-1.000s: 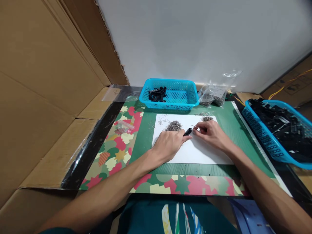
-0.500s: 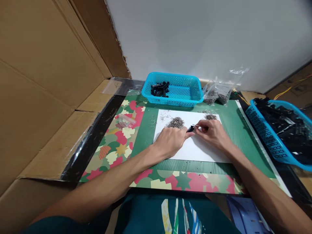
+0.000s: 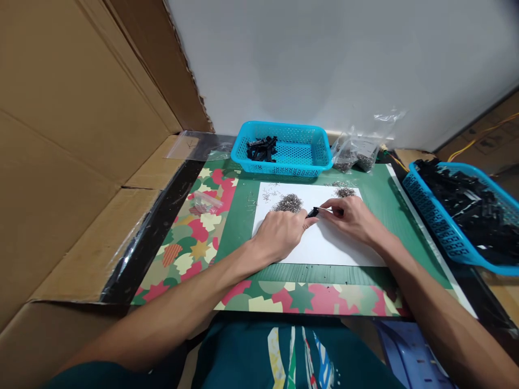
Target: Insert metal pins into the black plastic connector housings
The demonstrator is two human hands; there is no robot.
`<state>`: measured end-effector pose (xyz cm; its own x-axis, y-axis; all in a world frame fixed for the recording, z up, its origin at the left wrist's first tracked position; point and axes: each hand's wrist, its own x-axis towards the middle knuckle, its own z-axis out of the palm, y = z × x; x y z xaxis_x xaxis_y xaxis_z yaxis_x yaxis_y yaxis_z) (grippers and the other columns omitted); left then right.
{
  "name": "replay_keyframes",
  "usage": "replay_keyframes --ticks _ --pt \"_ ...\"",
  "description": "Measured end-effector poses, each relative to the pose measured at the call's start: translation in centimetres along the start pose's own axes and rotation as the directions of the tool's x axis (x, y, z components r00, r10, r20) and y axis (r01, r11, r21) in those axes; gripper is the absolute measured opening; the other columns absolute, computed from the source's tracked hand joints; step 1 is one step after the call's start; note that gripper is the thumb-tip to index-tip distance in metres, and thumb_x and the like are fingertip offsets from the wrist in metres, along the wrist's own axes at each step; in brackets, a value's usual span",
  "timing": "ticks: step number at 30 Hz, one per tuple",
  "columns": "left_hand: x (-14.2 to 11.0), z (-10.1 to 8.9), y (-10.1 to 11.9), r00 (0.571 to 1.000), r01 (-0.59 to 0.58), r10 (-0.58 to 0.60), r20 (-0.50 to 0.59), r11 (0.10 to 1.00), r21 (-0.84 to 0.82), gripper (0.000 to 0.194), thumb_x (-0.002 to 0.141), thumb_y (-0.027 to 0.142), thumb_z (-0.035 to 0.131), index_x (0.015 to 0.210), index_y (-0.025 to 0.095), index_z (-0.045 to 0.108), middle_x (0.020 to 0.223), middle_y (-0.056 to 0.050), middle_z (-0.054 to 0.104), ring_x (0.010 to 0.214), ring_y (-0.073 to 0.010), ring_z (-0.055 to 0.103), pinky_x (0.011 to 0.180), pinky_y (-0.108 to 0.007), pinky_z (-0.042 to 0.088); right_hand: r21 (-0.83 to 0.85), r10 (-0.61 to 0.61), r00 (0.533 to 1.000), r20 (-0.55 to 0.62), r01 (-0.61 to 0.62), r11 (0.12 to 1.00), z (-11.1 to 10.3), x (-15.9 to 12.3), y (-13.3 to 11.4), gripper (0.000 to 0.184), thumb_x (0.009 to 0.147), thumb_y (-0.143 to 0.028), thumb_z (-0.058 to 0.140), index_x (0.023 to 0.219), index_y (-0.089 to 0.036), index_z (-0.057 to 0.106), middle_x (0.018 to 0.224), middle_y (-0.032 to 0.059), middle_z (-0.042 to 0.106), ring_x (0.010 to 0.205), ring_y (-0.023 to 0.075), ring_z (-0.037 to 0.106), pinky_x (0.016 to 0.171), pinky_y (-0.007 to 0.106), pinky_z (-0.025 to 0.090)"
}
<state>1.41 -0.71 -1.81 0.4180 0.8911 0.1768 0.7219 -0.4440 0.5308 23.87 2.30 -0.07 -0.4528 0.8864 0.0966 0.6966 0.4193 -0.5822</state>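
Your left hand [image 3: 279, 233] grips a black part [image 3: 312, 212] between thumb and curled fingers, its free end poking out past them toward your other hand. Your right hand [image 3: 351, 219] pinches a thin, bright pin [image 3: 324, 209] between thumb and fingertips; the pin points left at that free end, though whether the two touch is too small to tell. Both hands are over the white paper [image 3: 316, 251], and the part sits in the narrow gap between them. Just beyond your left knuckles is a heap [image 3: 288, 202] of small metal pieces; a smaller pile [image 3: 345, 192] lies just past your right fingers. Farther ahead of both hands, a blue basket [image 3: 279, 169] has black parts [image 3: 261, 149] in its left end. Well to the right of your right hand, a second basket [image 3: 436, 221] is heaped with black parts. Left of your left hand lies a small clear bag [image 3: 206, 202].
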Motion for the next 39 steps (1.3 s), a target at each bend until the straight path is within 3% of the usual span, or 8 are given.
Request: replay_keyframes --ticks 3,7,11,15,18,21,25,39 --pt "0.0 0.1 -0.2 1.000 -0.016 0.016 0.000 0.999 0.038 0.042 0.107 0.049 0.046 0.080 0.020 0.060 0.056 0.003 0.030 0.050 -0.0151 0.024 0.061 -0.032 0.011 0.017 -0.017 1.000 -0.010 0.017 1.000 -0.4 0.0 0.3 0.036 0.103 -0.040 0.056 0.094 -0.015 0.081 0.072 0.0050 0.072 0.059 0.0137 0.053 0.059 0.028 0.036" --pt "-0.2 0.1 -0.2 0.999 -0.034 0.035 -0.019 0.998 0.047 0.046 0.107 0.052 0.046 0.082 0.018 0.064 0.054 0.003 0.032 0.047 -0.0140 0.023 0.059 -0.032 0.012 0.079 0.013 0.987 -0.159 0.000 0.997 -0.9 -0.1 0.6 0.046 0.107 -0.046 0.048 0.097 -0.015 0.080 0.074 0.0051 0.070 0.060 0.0143 0.053 0.059 0.029 0.037" --pt "-0.3 -0.1 0.2 0.998 -0.057 0.053 0.029 0.989 0.139 0.050 0.108 0.053 0.040 0.092 0.015 0.069 0.054 0.000 0.044 0.047 -0.0160 0.039 0.056 -0.030 0.017 0.182 -0.039 0.963 -0.266 0.090 0.979 -1.2 -0.4 0.6 0.046 0.109 -0.047 0.044 0.105 -0.020 0.081 0.098 0.0073 0.068 0.077 0.0161 0.060 0.068 0.030 0.044" --pt "-0.1 -0.4 0.5 0.989 -0.086 0.047 0.139 0.952 0.292 0.061 0.111 0.055 0.024 0.102 0.013 0.068 0.061 -0.006 0.062 0.052 -0.0208 0.057 0.052 -0.030 0.021 0.257 0.025 0.944 -0.328 0.064 0.964 -0.6 -0.4 0.7 0.042 0.106 -0.048 0.051 0.095 -0.021 0.081 0.073 0.0024 0.061 0.061 0.0138 0.053 0.059 0.029 0.041" --pt "-0.1 -0.4 0.5 0.988 -0.099 0.051 0.146 0.934 0.344 0.063 0.111 0.054 0.020 0.101 0.013 0.067 0.064 -0.008 0.067 0.055 -0.0223 0.062 0.050 -0.031 0.021 0.377 0.084 0.946 -0.312 0.042 0.925 0.0 -0.1 0.6 0.034 0.100 -0.044 0.063 0.082 -0.018 0.077 0.066 0.0018 0.065 0.058 0.0146 0.059 0.058 0.030 0.046" --pt "-0.2 -0.3 0.4 0.988 -0.111 0.066 0.137 0.929 0.353 0.061 0.112 0.053 0.021 0.100 0.014 0.066 0.064 -0.008 0.068 0.055 -0.0228 0.064 0.050 -0.031 0.023 0.447 0.059 0.970 -0.237 0.055 0.893 0.4 0.3 0.6 0.024 0.095 -0.038 0.069 0.083 -0.018 0.076 0.076 0.0053 0.074 0.067 0.0181 0.068 0.064 0.031 0.052" --pt "-0.3 -0.3 0.5 0.989 -0.100 0.055 0.135 0.931 0.351 0.061 0.111 0.054 0.023 0.100 0.013 0.067 0.065 -0.009 0.069 0.055 -0.0229 0.064 0.051 -0.030 0.025 0.381 -0.001 0.990 -0.138 0.054 0.923 0.4 0.6 0.9 0.022 0.095 -0.035 0.068 0.085 -0.018 0.076 0.086 0.0071 0.077 0.071 0.0191 0.069 0.064 0.032 0.052" --pt "-0.1 0.0 0.2 0.987 -0.123 0.083 0.137 0.940 0.317 0.063 0.111 0.055 0.024 0.097 0.013 0.069 0.064 -0.010 0.068 0.054 -0.0219 0.061 0.053 -0.031 0.026 0.277 -0.079 0.987 -0.138 0.116 0.954 0.8 0.5 1.5 0.028 0.099 -0.033 0.064 0.076 -0.019 0.072 0.088 0.0065 0.077 0.074 0.0191 0.069 0.066 0.032 0.049"
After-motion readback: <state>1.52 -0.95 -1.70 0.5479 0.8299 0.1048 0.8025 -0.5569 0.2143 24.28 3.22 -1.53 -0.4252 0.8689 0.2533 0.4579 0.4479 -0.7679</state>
